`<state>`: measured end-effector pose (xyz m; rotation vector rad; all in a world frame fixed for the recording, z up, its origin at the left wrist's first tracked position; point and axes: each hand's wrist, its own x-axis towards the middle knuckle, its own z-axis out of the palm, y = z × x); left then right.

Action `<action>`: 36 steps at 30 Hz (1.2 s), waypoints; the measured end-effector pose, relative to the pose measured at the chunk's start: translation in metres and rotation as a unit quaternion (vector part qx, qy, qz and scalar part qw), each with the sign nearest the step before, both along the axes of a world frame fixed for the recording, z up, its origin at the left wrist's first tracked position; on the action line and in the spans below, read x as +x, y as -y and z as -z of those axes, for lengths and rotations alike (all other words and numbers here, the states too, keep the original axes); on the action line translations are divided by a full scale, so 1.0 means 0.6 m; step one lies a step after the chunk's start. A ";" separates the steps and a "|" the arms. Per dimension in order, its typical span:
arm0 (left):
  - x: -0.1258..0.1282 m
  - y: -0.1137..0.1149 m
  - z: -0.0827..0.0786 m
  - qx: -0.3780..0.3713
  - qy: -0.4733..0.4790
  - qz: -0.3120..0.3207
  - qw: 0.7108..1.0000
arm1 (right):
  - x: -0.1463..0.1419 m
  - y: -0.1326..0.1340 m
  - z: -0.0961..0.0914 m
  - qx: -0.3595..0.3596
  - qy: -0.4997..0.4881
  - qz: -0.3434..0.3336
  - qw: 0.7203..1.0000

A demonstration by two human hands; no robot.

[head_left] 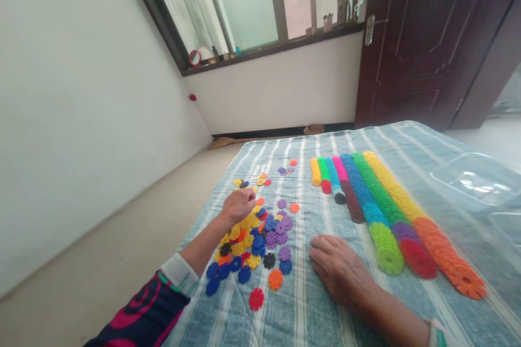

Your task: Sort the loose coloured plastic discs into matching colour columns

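My left hand (239, 207) is closed over the far left side of a loose pile of flower-shaped plastic discs (244, 227), with its fingertips hidden. Yellow, blue, purple, orange, red and black discs lie mixed there. My right hand (340, 268) rests on the striped cloth, to the right of the pile, its fingers curled under. Whatever either hand may hold is out of sight. Right of that hand, overlapping discs lie in long rows by colour, among them a yellow and orange row (407, 200), a green, purple and red row (378, 190) and a blue and lime row (360, 187).
A clear plastic box (476, 179) stands at the bed-like surface's right side, with another clear container (507, 227) partly in view. Small groups of discs (288, 168) lie farther back. Beyond are a white wall, a windowsill (277, 51) with bottles and a dark door (427, 38).
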<state>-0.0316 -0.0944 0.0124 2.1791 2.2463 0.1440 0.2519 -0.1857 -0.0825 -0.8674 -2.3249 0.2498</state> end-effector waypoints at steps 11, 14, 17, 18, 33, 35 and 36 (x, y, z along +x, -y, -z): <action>-0.107 0.032 0.015 -0.075 0.058 -0.071 0.993 | 0.004 0.002 0.006 0.001 0.014 0.003 1.000; -0.103 0.029 0.015 -0.074 0.076 -0.062 0.992 | 0.003 0.002 0.004 0.005 0.010 0.002 1.000; -0.104 0.029 0.016 -0.059 0.094 -0.065 0.992 | 0.003 0.001 0.001 0.003 0.010 0.002 1.000; -0.105 0.030 0.018 -0.054 0.103 -0.068 0.991 | 0.003 0.001 0.000 0.002 0.011 0.001 1.000; -0.145 0.034 0.040 0.003 0.283 -0.085 0.955 | 0.001 0.001 0.001 -0.003 0.004 -0.001 1.000; -0.145 0.036 0.034 -0.006 0.295 -0.090 0.951 | 0.001 0.001 0.000 -0.003 0.003 -0.001 1.000; -0.145 0.037 0.030 -0.015 0.300 -0.090 0.950 | 0.001 0.001 -0.001 -0.003 0.003 -0.001 1.000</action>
